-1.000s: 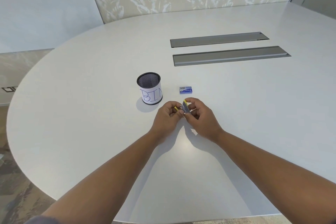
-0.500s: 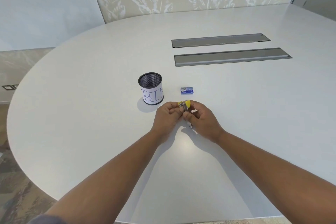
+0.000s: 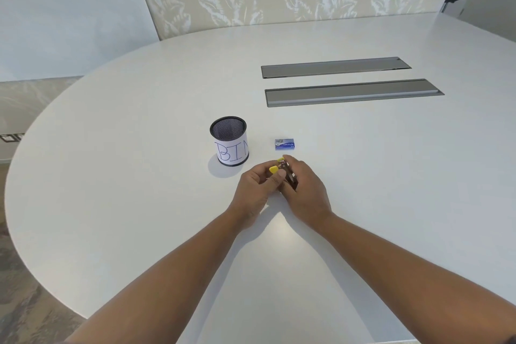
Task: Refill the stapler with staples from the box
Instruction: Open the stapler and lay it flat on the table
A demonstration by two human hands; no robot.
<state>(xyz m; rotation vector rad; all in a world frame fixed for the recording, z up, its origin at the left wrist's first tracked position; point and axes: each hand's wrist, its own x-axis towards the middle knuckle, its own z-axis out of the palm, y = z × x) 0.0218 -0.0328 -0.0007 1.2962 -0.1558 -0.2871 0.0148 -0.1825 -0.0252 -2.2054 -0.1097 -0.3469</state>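
Bright, soft shadows — wide-angle edge distortion

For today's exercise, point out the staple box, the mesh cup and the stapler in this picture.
staple box [image 3: 285,144], head view, middle of its blue top face.
mesh cup [image 3: 232,151], head view, on its white paper label.
stapler [image 3: 273,169], head view, on its yellow tip between the hands.

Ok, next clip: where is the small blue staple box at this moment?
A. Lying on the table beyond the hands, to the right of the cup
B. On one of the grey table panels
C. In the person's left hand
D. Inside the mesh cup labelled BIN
A. The staple box lies on the table, untouched, just past both hands and right of the mesh cup.
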